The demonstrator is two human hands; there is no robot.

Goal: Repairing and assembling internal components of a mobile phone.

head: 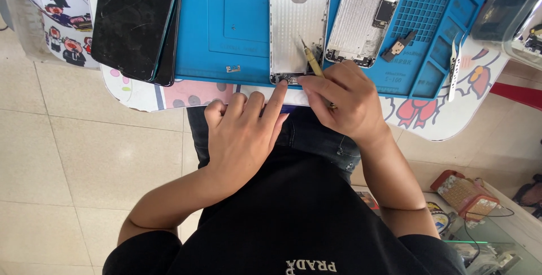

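An opened silver phone housing (298,21) lies on a blue work mat (237,21), its near end at the table edge. My left hand (244,134) rests at that edge, index finger stretched onto the housing's near end. My right hand (341,100) grips a slim yellow-handled tool (312,61) like a pen, its tip pointing into the lower part of the housing. A second stripped phone chassis (364,15) lies just right of the first.
Two dark phone screens (135,21) are stacked at the mat's left. A small black part (399,46) and a white strip (454,66) lie at the right. A small metal bracket (232,69) sits near the mat's front. Tiled floor lies below.
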